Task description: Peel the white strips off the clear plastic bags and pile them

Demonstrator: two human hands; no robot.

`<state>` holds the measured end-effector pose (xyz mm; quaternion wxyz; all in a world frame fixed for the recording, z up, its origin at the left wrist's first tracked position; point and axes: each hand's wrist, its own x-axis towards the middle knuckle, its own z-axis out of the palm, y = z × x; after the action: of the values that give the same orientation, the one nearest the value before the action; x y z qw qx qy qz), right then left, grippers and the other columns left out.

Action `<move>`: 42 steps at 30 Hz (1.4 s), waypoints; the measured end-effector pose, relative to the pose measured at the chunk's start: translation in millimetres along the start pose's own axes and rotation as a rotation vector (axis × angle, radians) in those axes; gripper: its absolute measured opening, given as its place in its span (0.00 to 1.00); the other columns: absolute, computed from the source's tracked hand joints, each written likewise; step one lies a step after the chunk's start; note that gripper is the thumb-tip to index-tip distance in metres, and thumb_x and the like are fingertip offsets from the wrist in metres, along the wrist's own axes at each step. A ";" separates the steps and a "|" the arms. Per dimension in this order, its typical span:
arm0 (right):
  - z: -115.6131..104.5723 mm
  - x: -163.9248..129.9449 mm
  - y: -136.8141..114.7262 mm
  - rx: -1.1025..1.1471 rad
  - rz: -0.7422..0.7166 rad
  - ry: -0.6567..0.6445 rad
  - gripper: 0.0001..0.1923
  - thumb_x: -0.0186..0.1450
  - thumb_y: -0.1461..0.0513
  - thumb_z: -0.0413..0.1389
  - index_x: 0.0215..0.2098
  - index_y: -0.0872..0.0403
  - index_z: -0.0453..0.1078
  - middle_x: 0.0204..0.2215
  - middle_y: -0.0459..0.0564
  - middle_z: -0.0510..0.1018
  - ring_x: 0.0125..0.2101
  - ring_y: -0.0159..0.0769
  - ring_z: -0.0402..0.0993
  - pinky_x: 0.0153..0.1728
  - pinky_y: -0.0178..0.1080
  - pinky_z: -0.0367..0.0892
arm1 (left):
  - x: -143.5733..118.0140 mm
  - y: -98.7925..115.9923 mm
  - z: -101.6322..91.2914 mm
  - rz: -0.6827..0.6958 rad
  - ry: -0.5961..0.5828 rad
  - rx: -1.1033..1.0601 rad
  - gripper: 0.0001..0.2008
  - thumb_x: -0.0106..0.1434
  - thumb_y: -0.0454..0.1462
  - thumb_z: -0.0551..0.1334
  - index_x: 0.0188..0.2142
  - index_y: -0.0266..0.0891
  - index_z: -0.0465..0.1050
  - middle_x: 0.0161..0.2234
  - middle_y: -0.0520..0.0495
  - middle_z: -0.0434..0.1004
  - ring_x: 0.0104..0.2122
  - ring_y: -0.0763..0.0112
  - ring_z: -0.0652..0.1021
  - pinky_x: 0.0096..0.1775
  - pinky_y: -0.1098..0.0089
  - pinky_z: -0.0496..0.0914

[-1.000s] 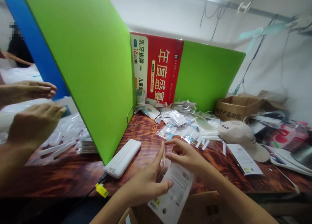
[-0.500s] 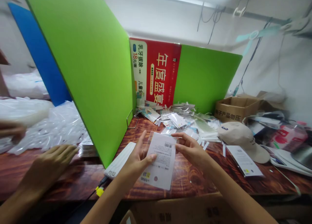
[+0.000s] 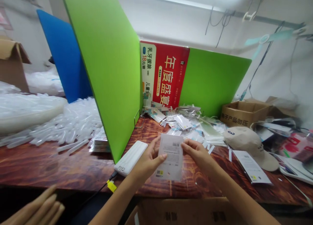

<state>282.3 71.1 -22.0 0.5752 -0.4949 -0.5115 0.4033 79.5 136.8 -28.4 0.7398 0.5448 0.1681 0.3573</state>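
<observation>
A white printed card in a clear plastic sleeve [image 3: 172, 164] is held up over the wooden table, tilted towards me. Along its left edge, my left hand [image 3: 153, 156] is closed on it, thumb on the front and fingers behind. My right hand [image 3: 195, 150] pinches the sleeve's upper right corner between thumb and fingertips. Small dark print, a barcode and a yellow mark show on the card. Beyond both hands lies a loose heap of sleeved cards [image 3: 182, 121]. A white power bank [image 3: 131, 157] with a cable rests left of my left hand.
Green dividers [image 3: 112, 71] stand left and behind. Another person's hand [image 3: 40, 208] is at lower left, below clear plastic tubes [image 3: 80, 120] and a stack of sleeved packs [image 3: 100, 142]. On the right are a cap [image 3: 249, 146], a sleeved card [image 3: 251, 168] and a cardboard box [image 3: 244, 113].
The view has swung left, so things appear further right. My hands keep hold of the sleeved card. The other person's near hand has dropped from the table edge; their second hand is out of view.
</observation>
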 end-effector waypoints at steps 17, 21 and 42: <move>10.4 3.8 -27.9 -0.128 -0.084 0.023 0.21 0.55 0.45 0.63 0.26 0.55 0.75 0.23 0.47 0.76 0.28 0.39 0.70 0.33 0.41 0.65 | 4.0 -17.6 5.9 -0.029 0.135 -0.021 0.34 0.62 0.61 0.52 0.47 0.34 0.73 0.37 0.39 0.82 0.37 0.57 0.81 0.38 0.64 0.73; 21.9 12.1 -32.4 -0.127 -0.129 0.112 0.19 0.58 0.46 0.59 0.25 0.54 0.71 0.23 0.46 0.73 0.27 0.37 0.68 0.32 0.39 0.63 | 0.8 -47.0 -19.3 -0.136 0.179 0.176 0.27 0.68 0.56 0.51 0.42 0.34 0.72 0.28 0.47 0.78 0.23 0.70 0.78 0.27 0.69 0.71; 23.0 13.2 -5.3 -0.533 -0.059 -0.014 0.19 0.61 0.47 0.54 0.26 0.53 0.69 0.24 0.47 0.72 0.28 0.39 0.68 0.31 0.39 0.63 | 1.2 -76.4 -44.0 -0.197 0.171 0.540 0.12 0.69 0.42 0.60 0.46 0.35 0.72 0.39 0.47 0.76 0.33 0.69 0.78 0.35 0.65 0.76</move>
<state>261.3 86.5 -14.7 0.4325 -0.6111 -0.6176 0.2410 78.7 156.4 -114.4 0.5823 0.6709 0.3706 0.2709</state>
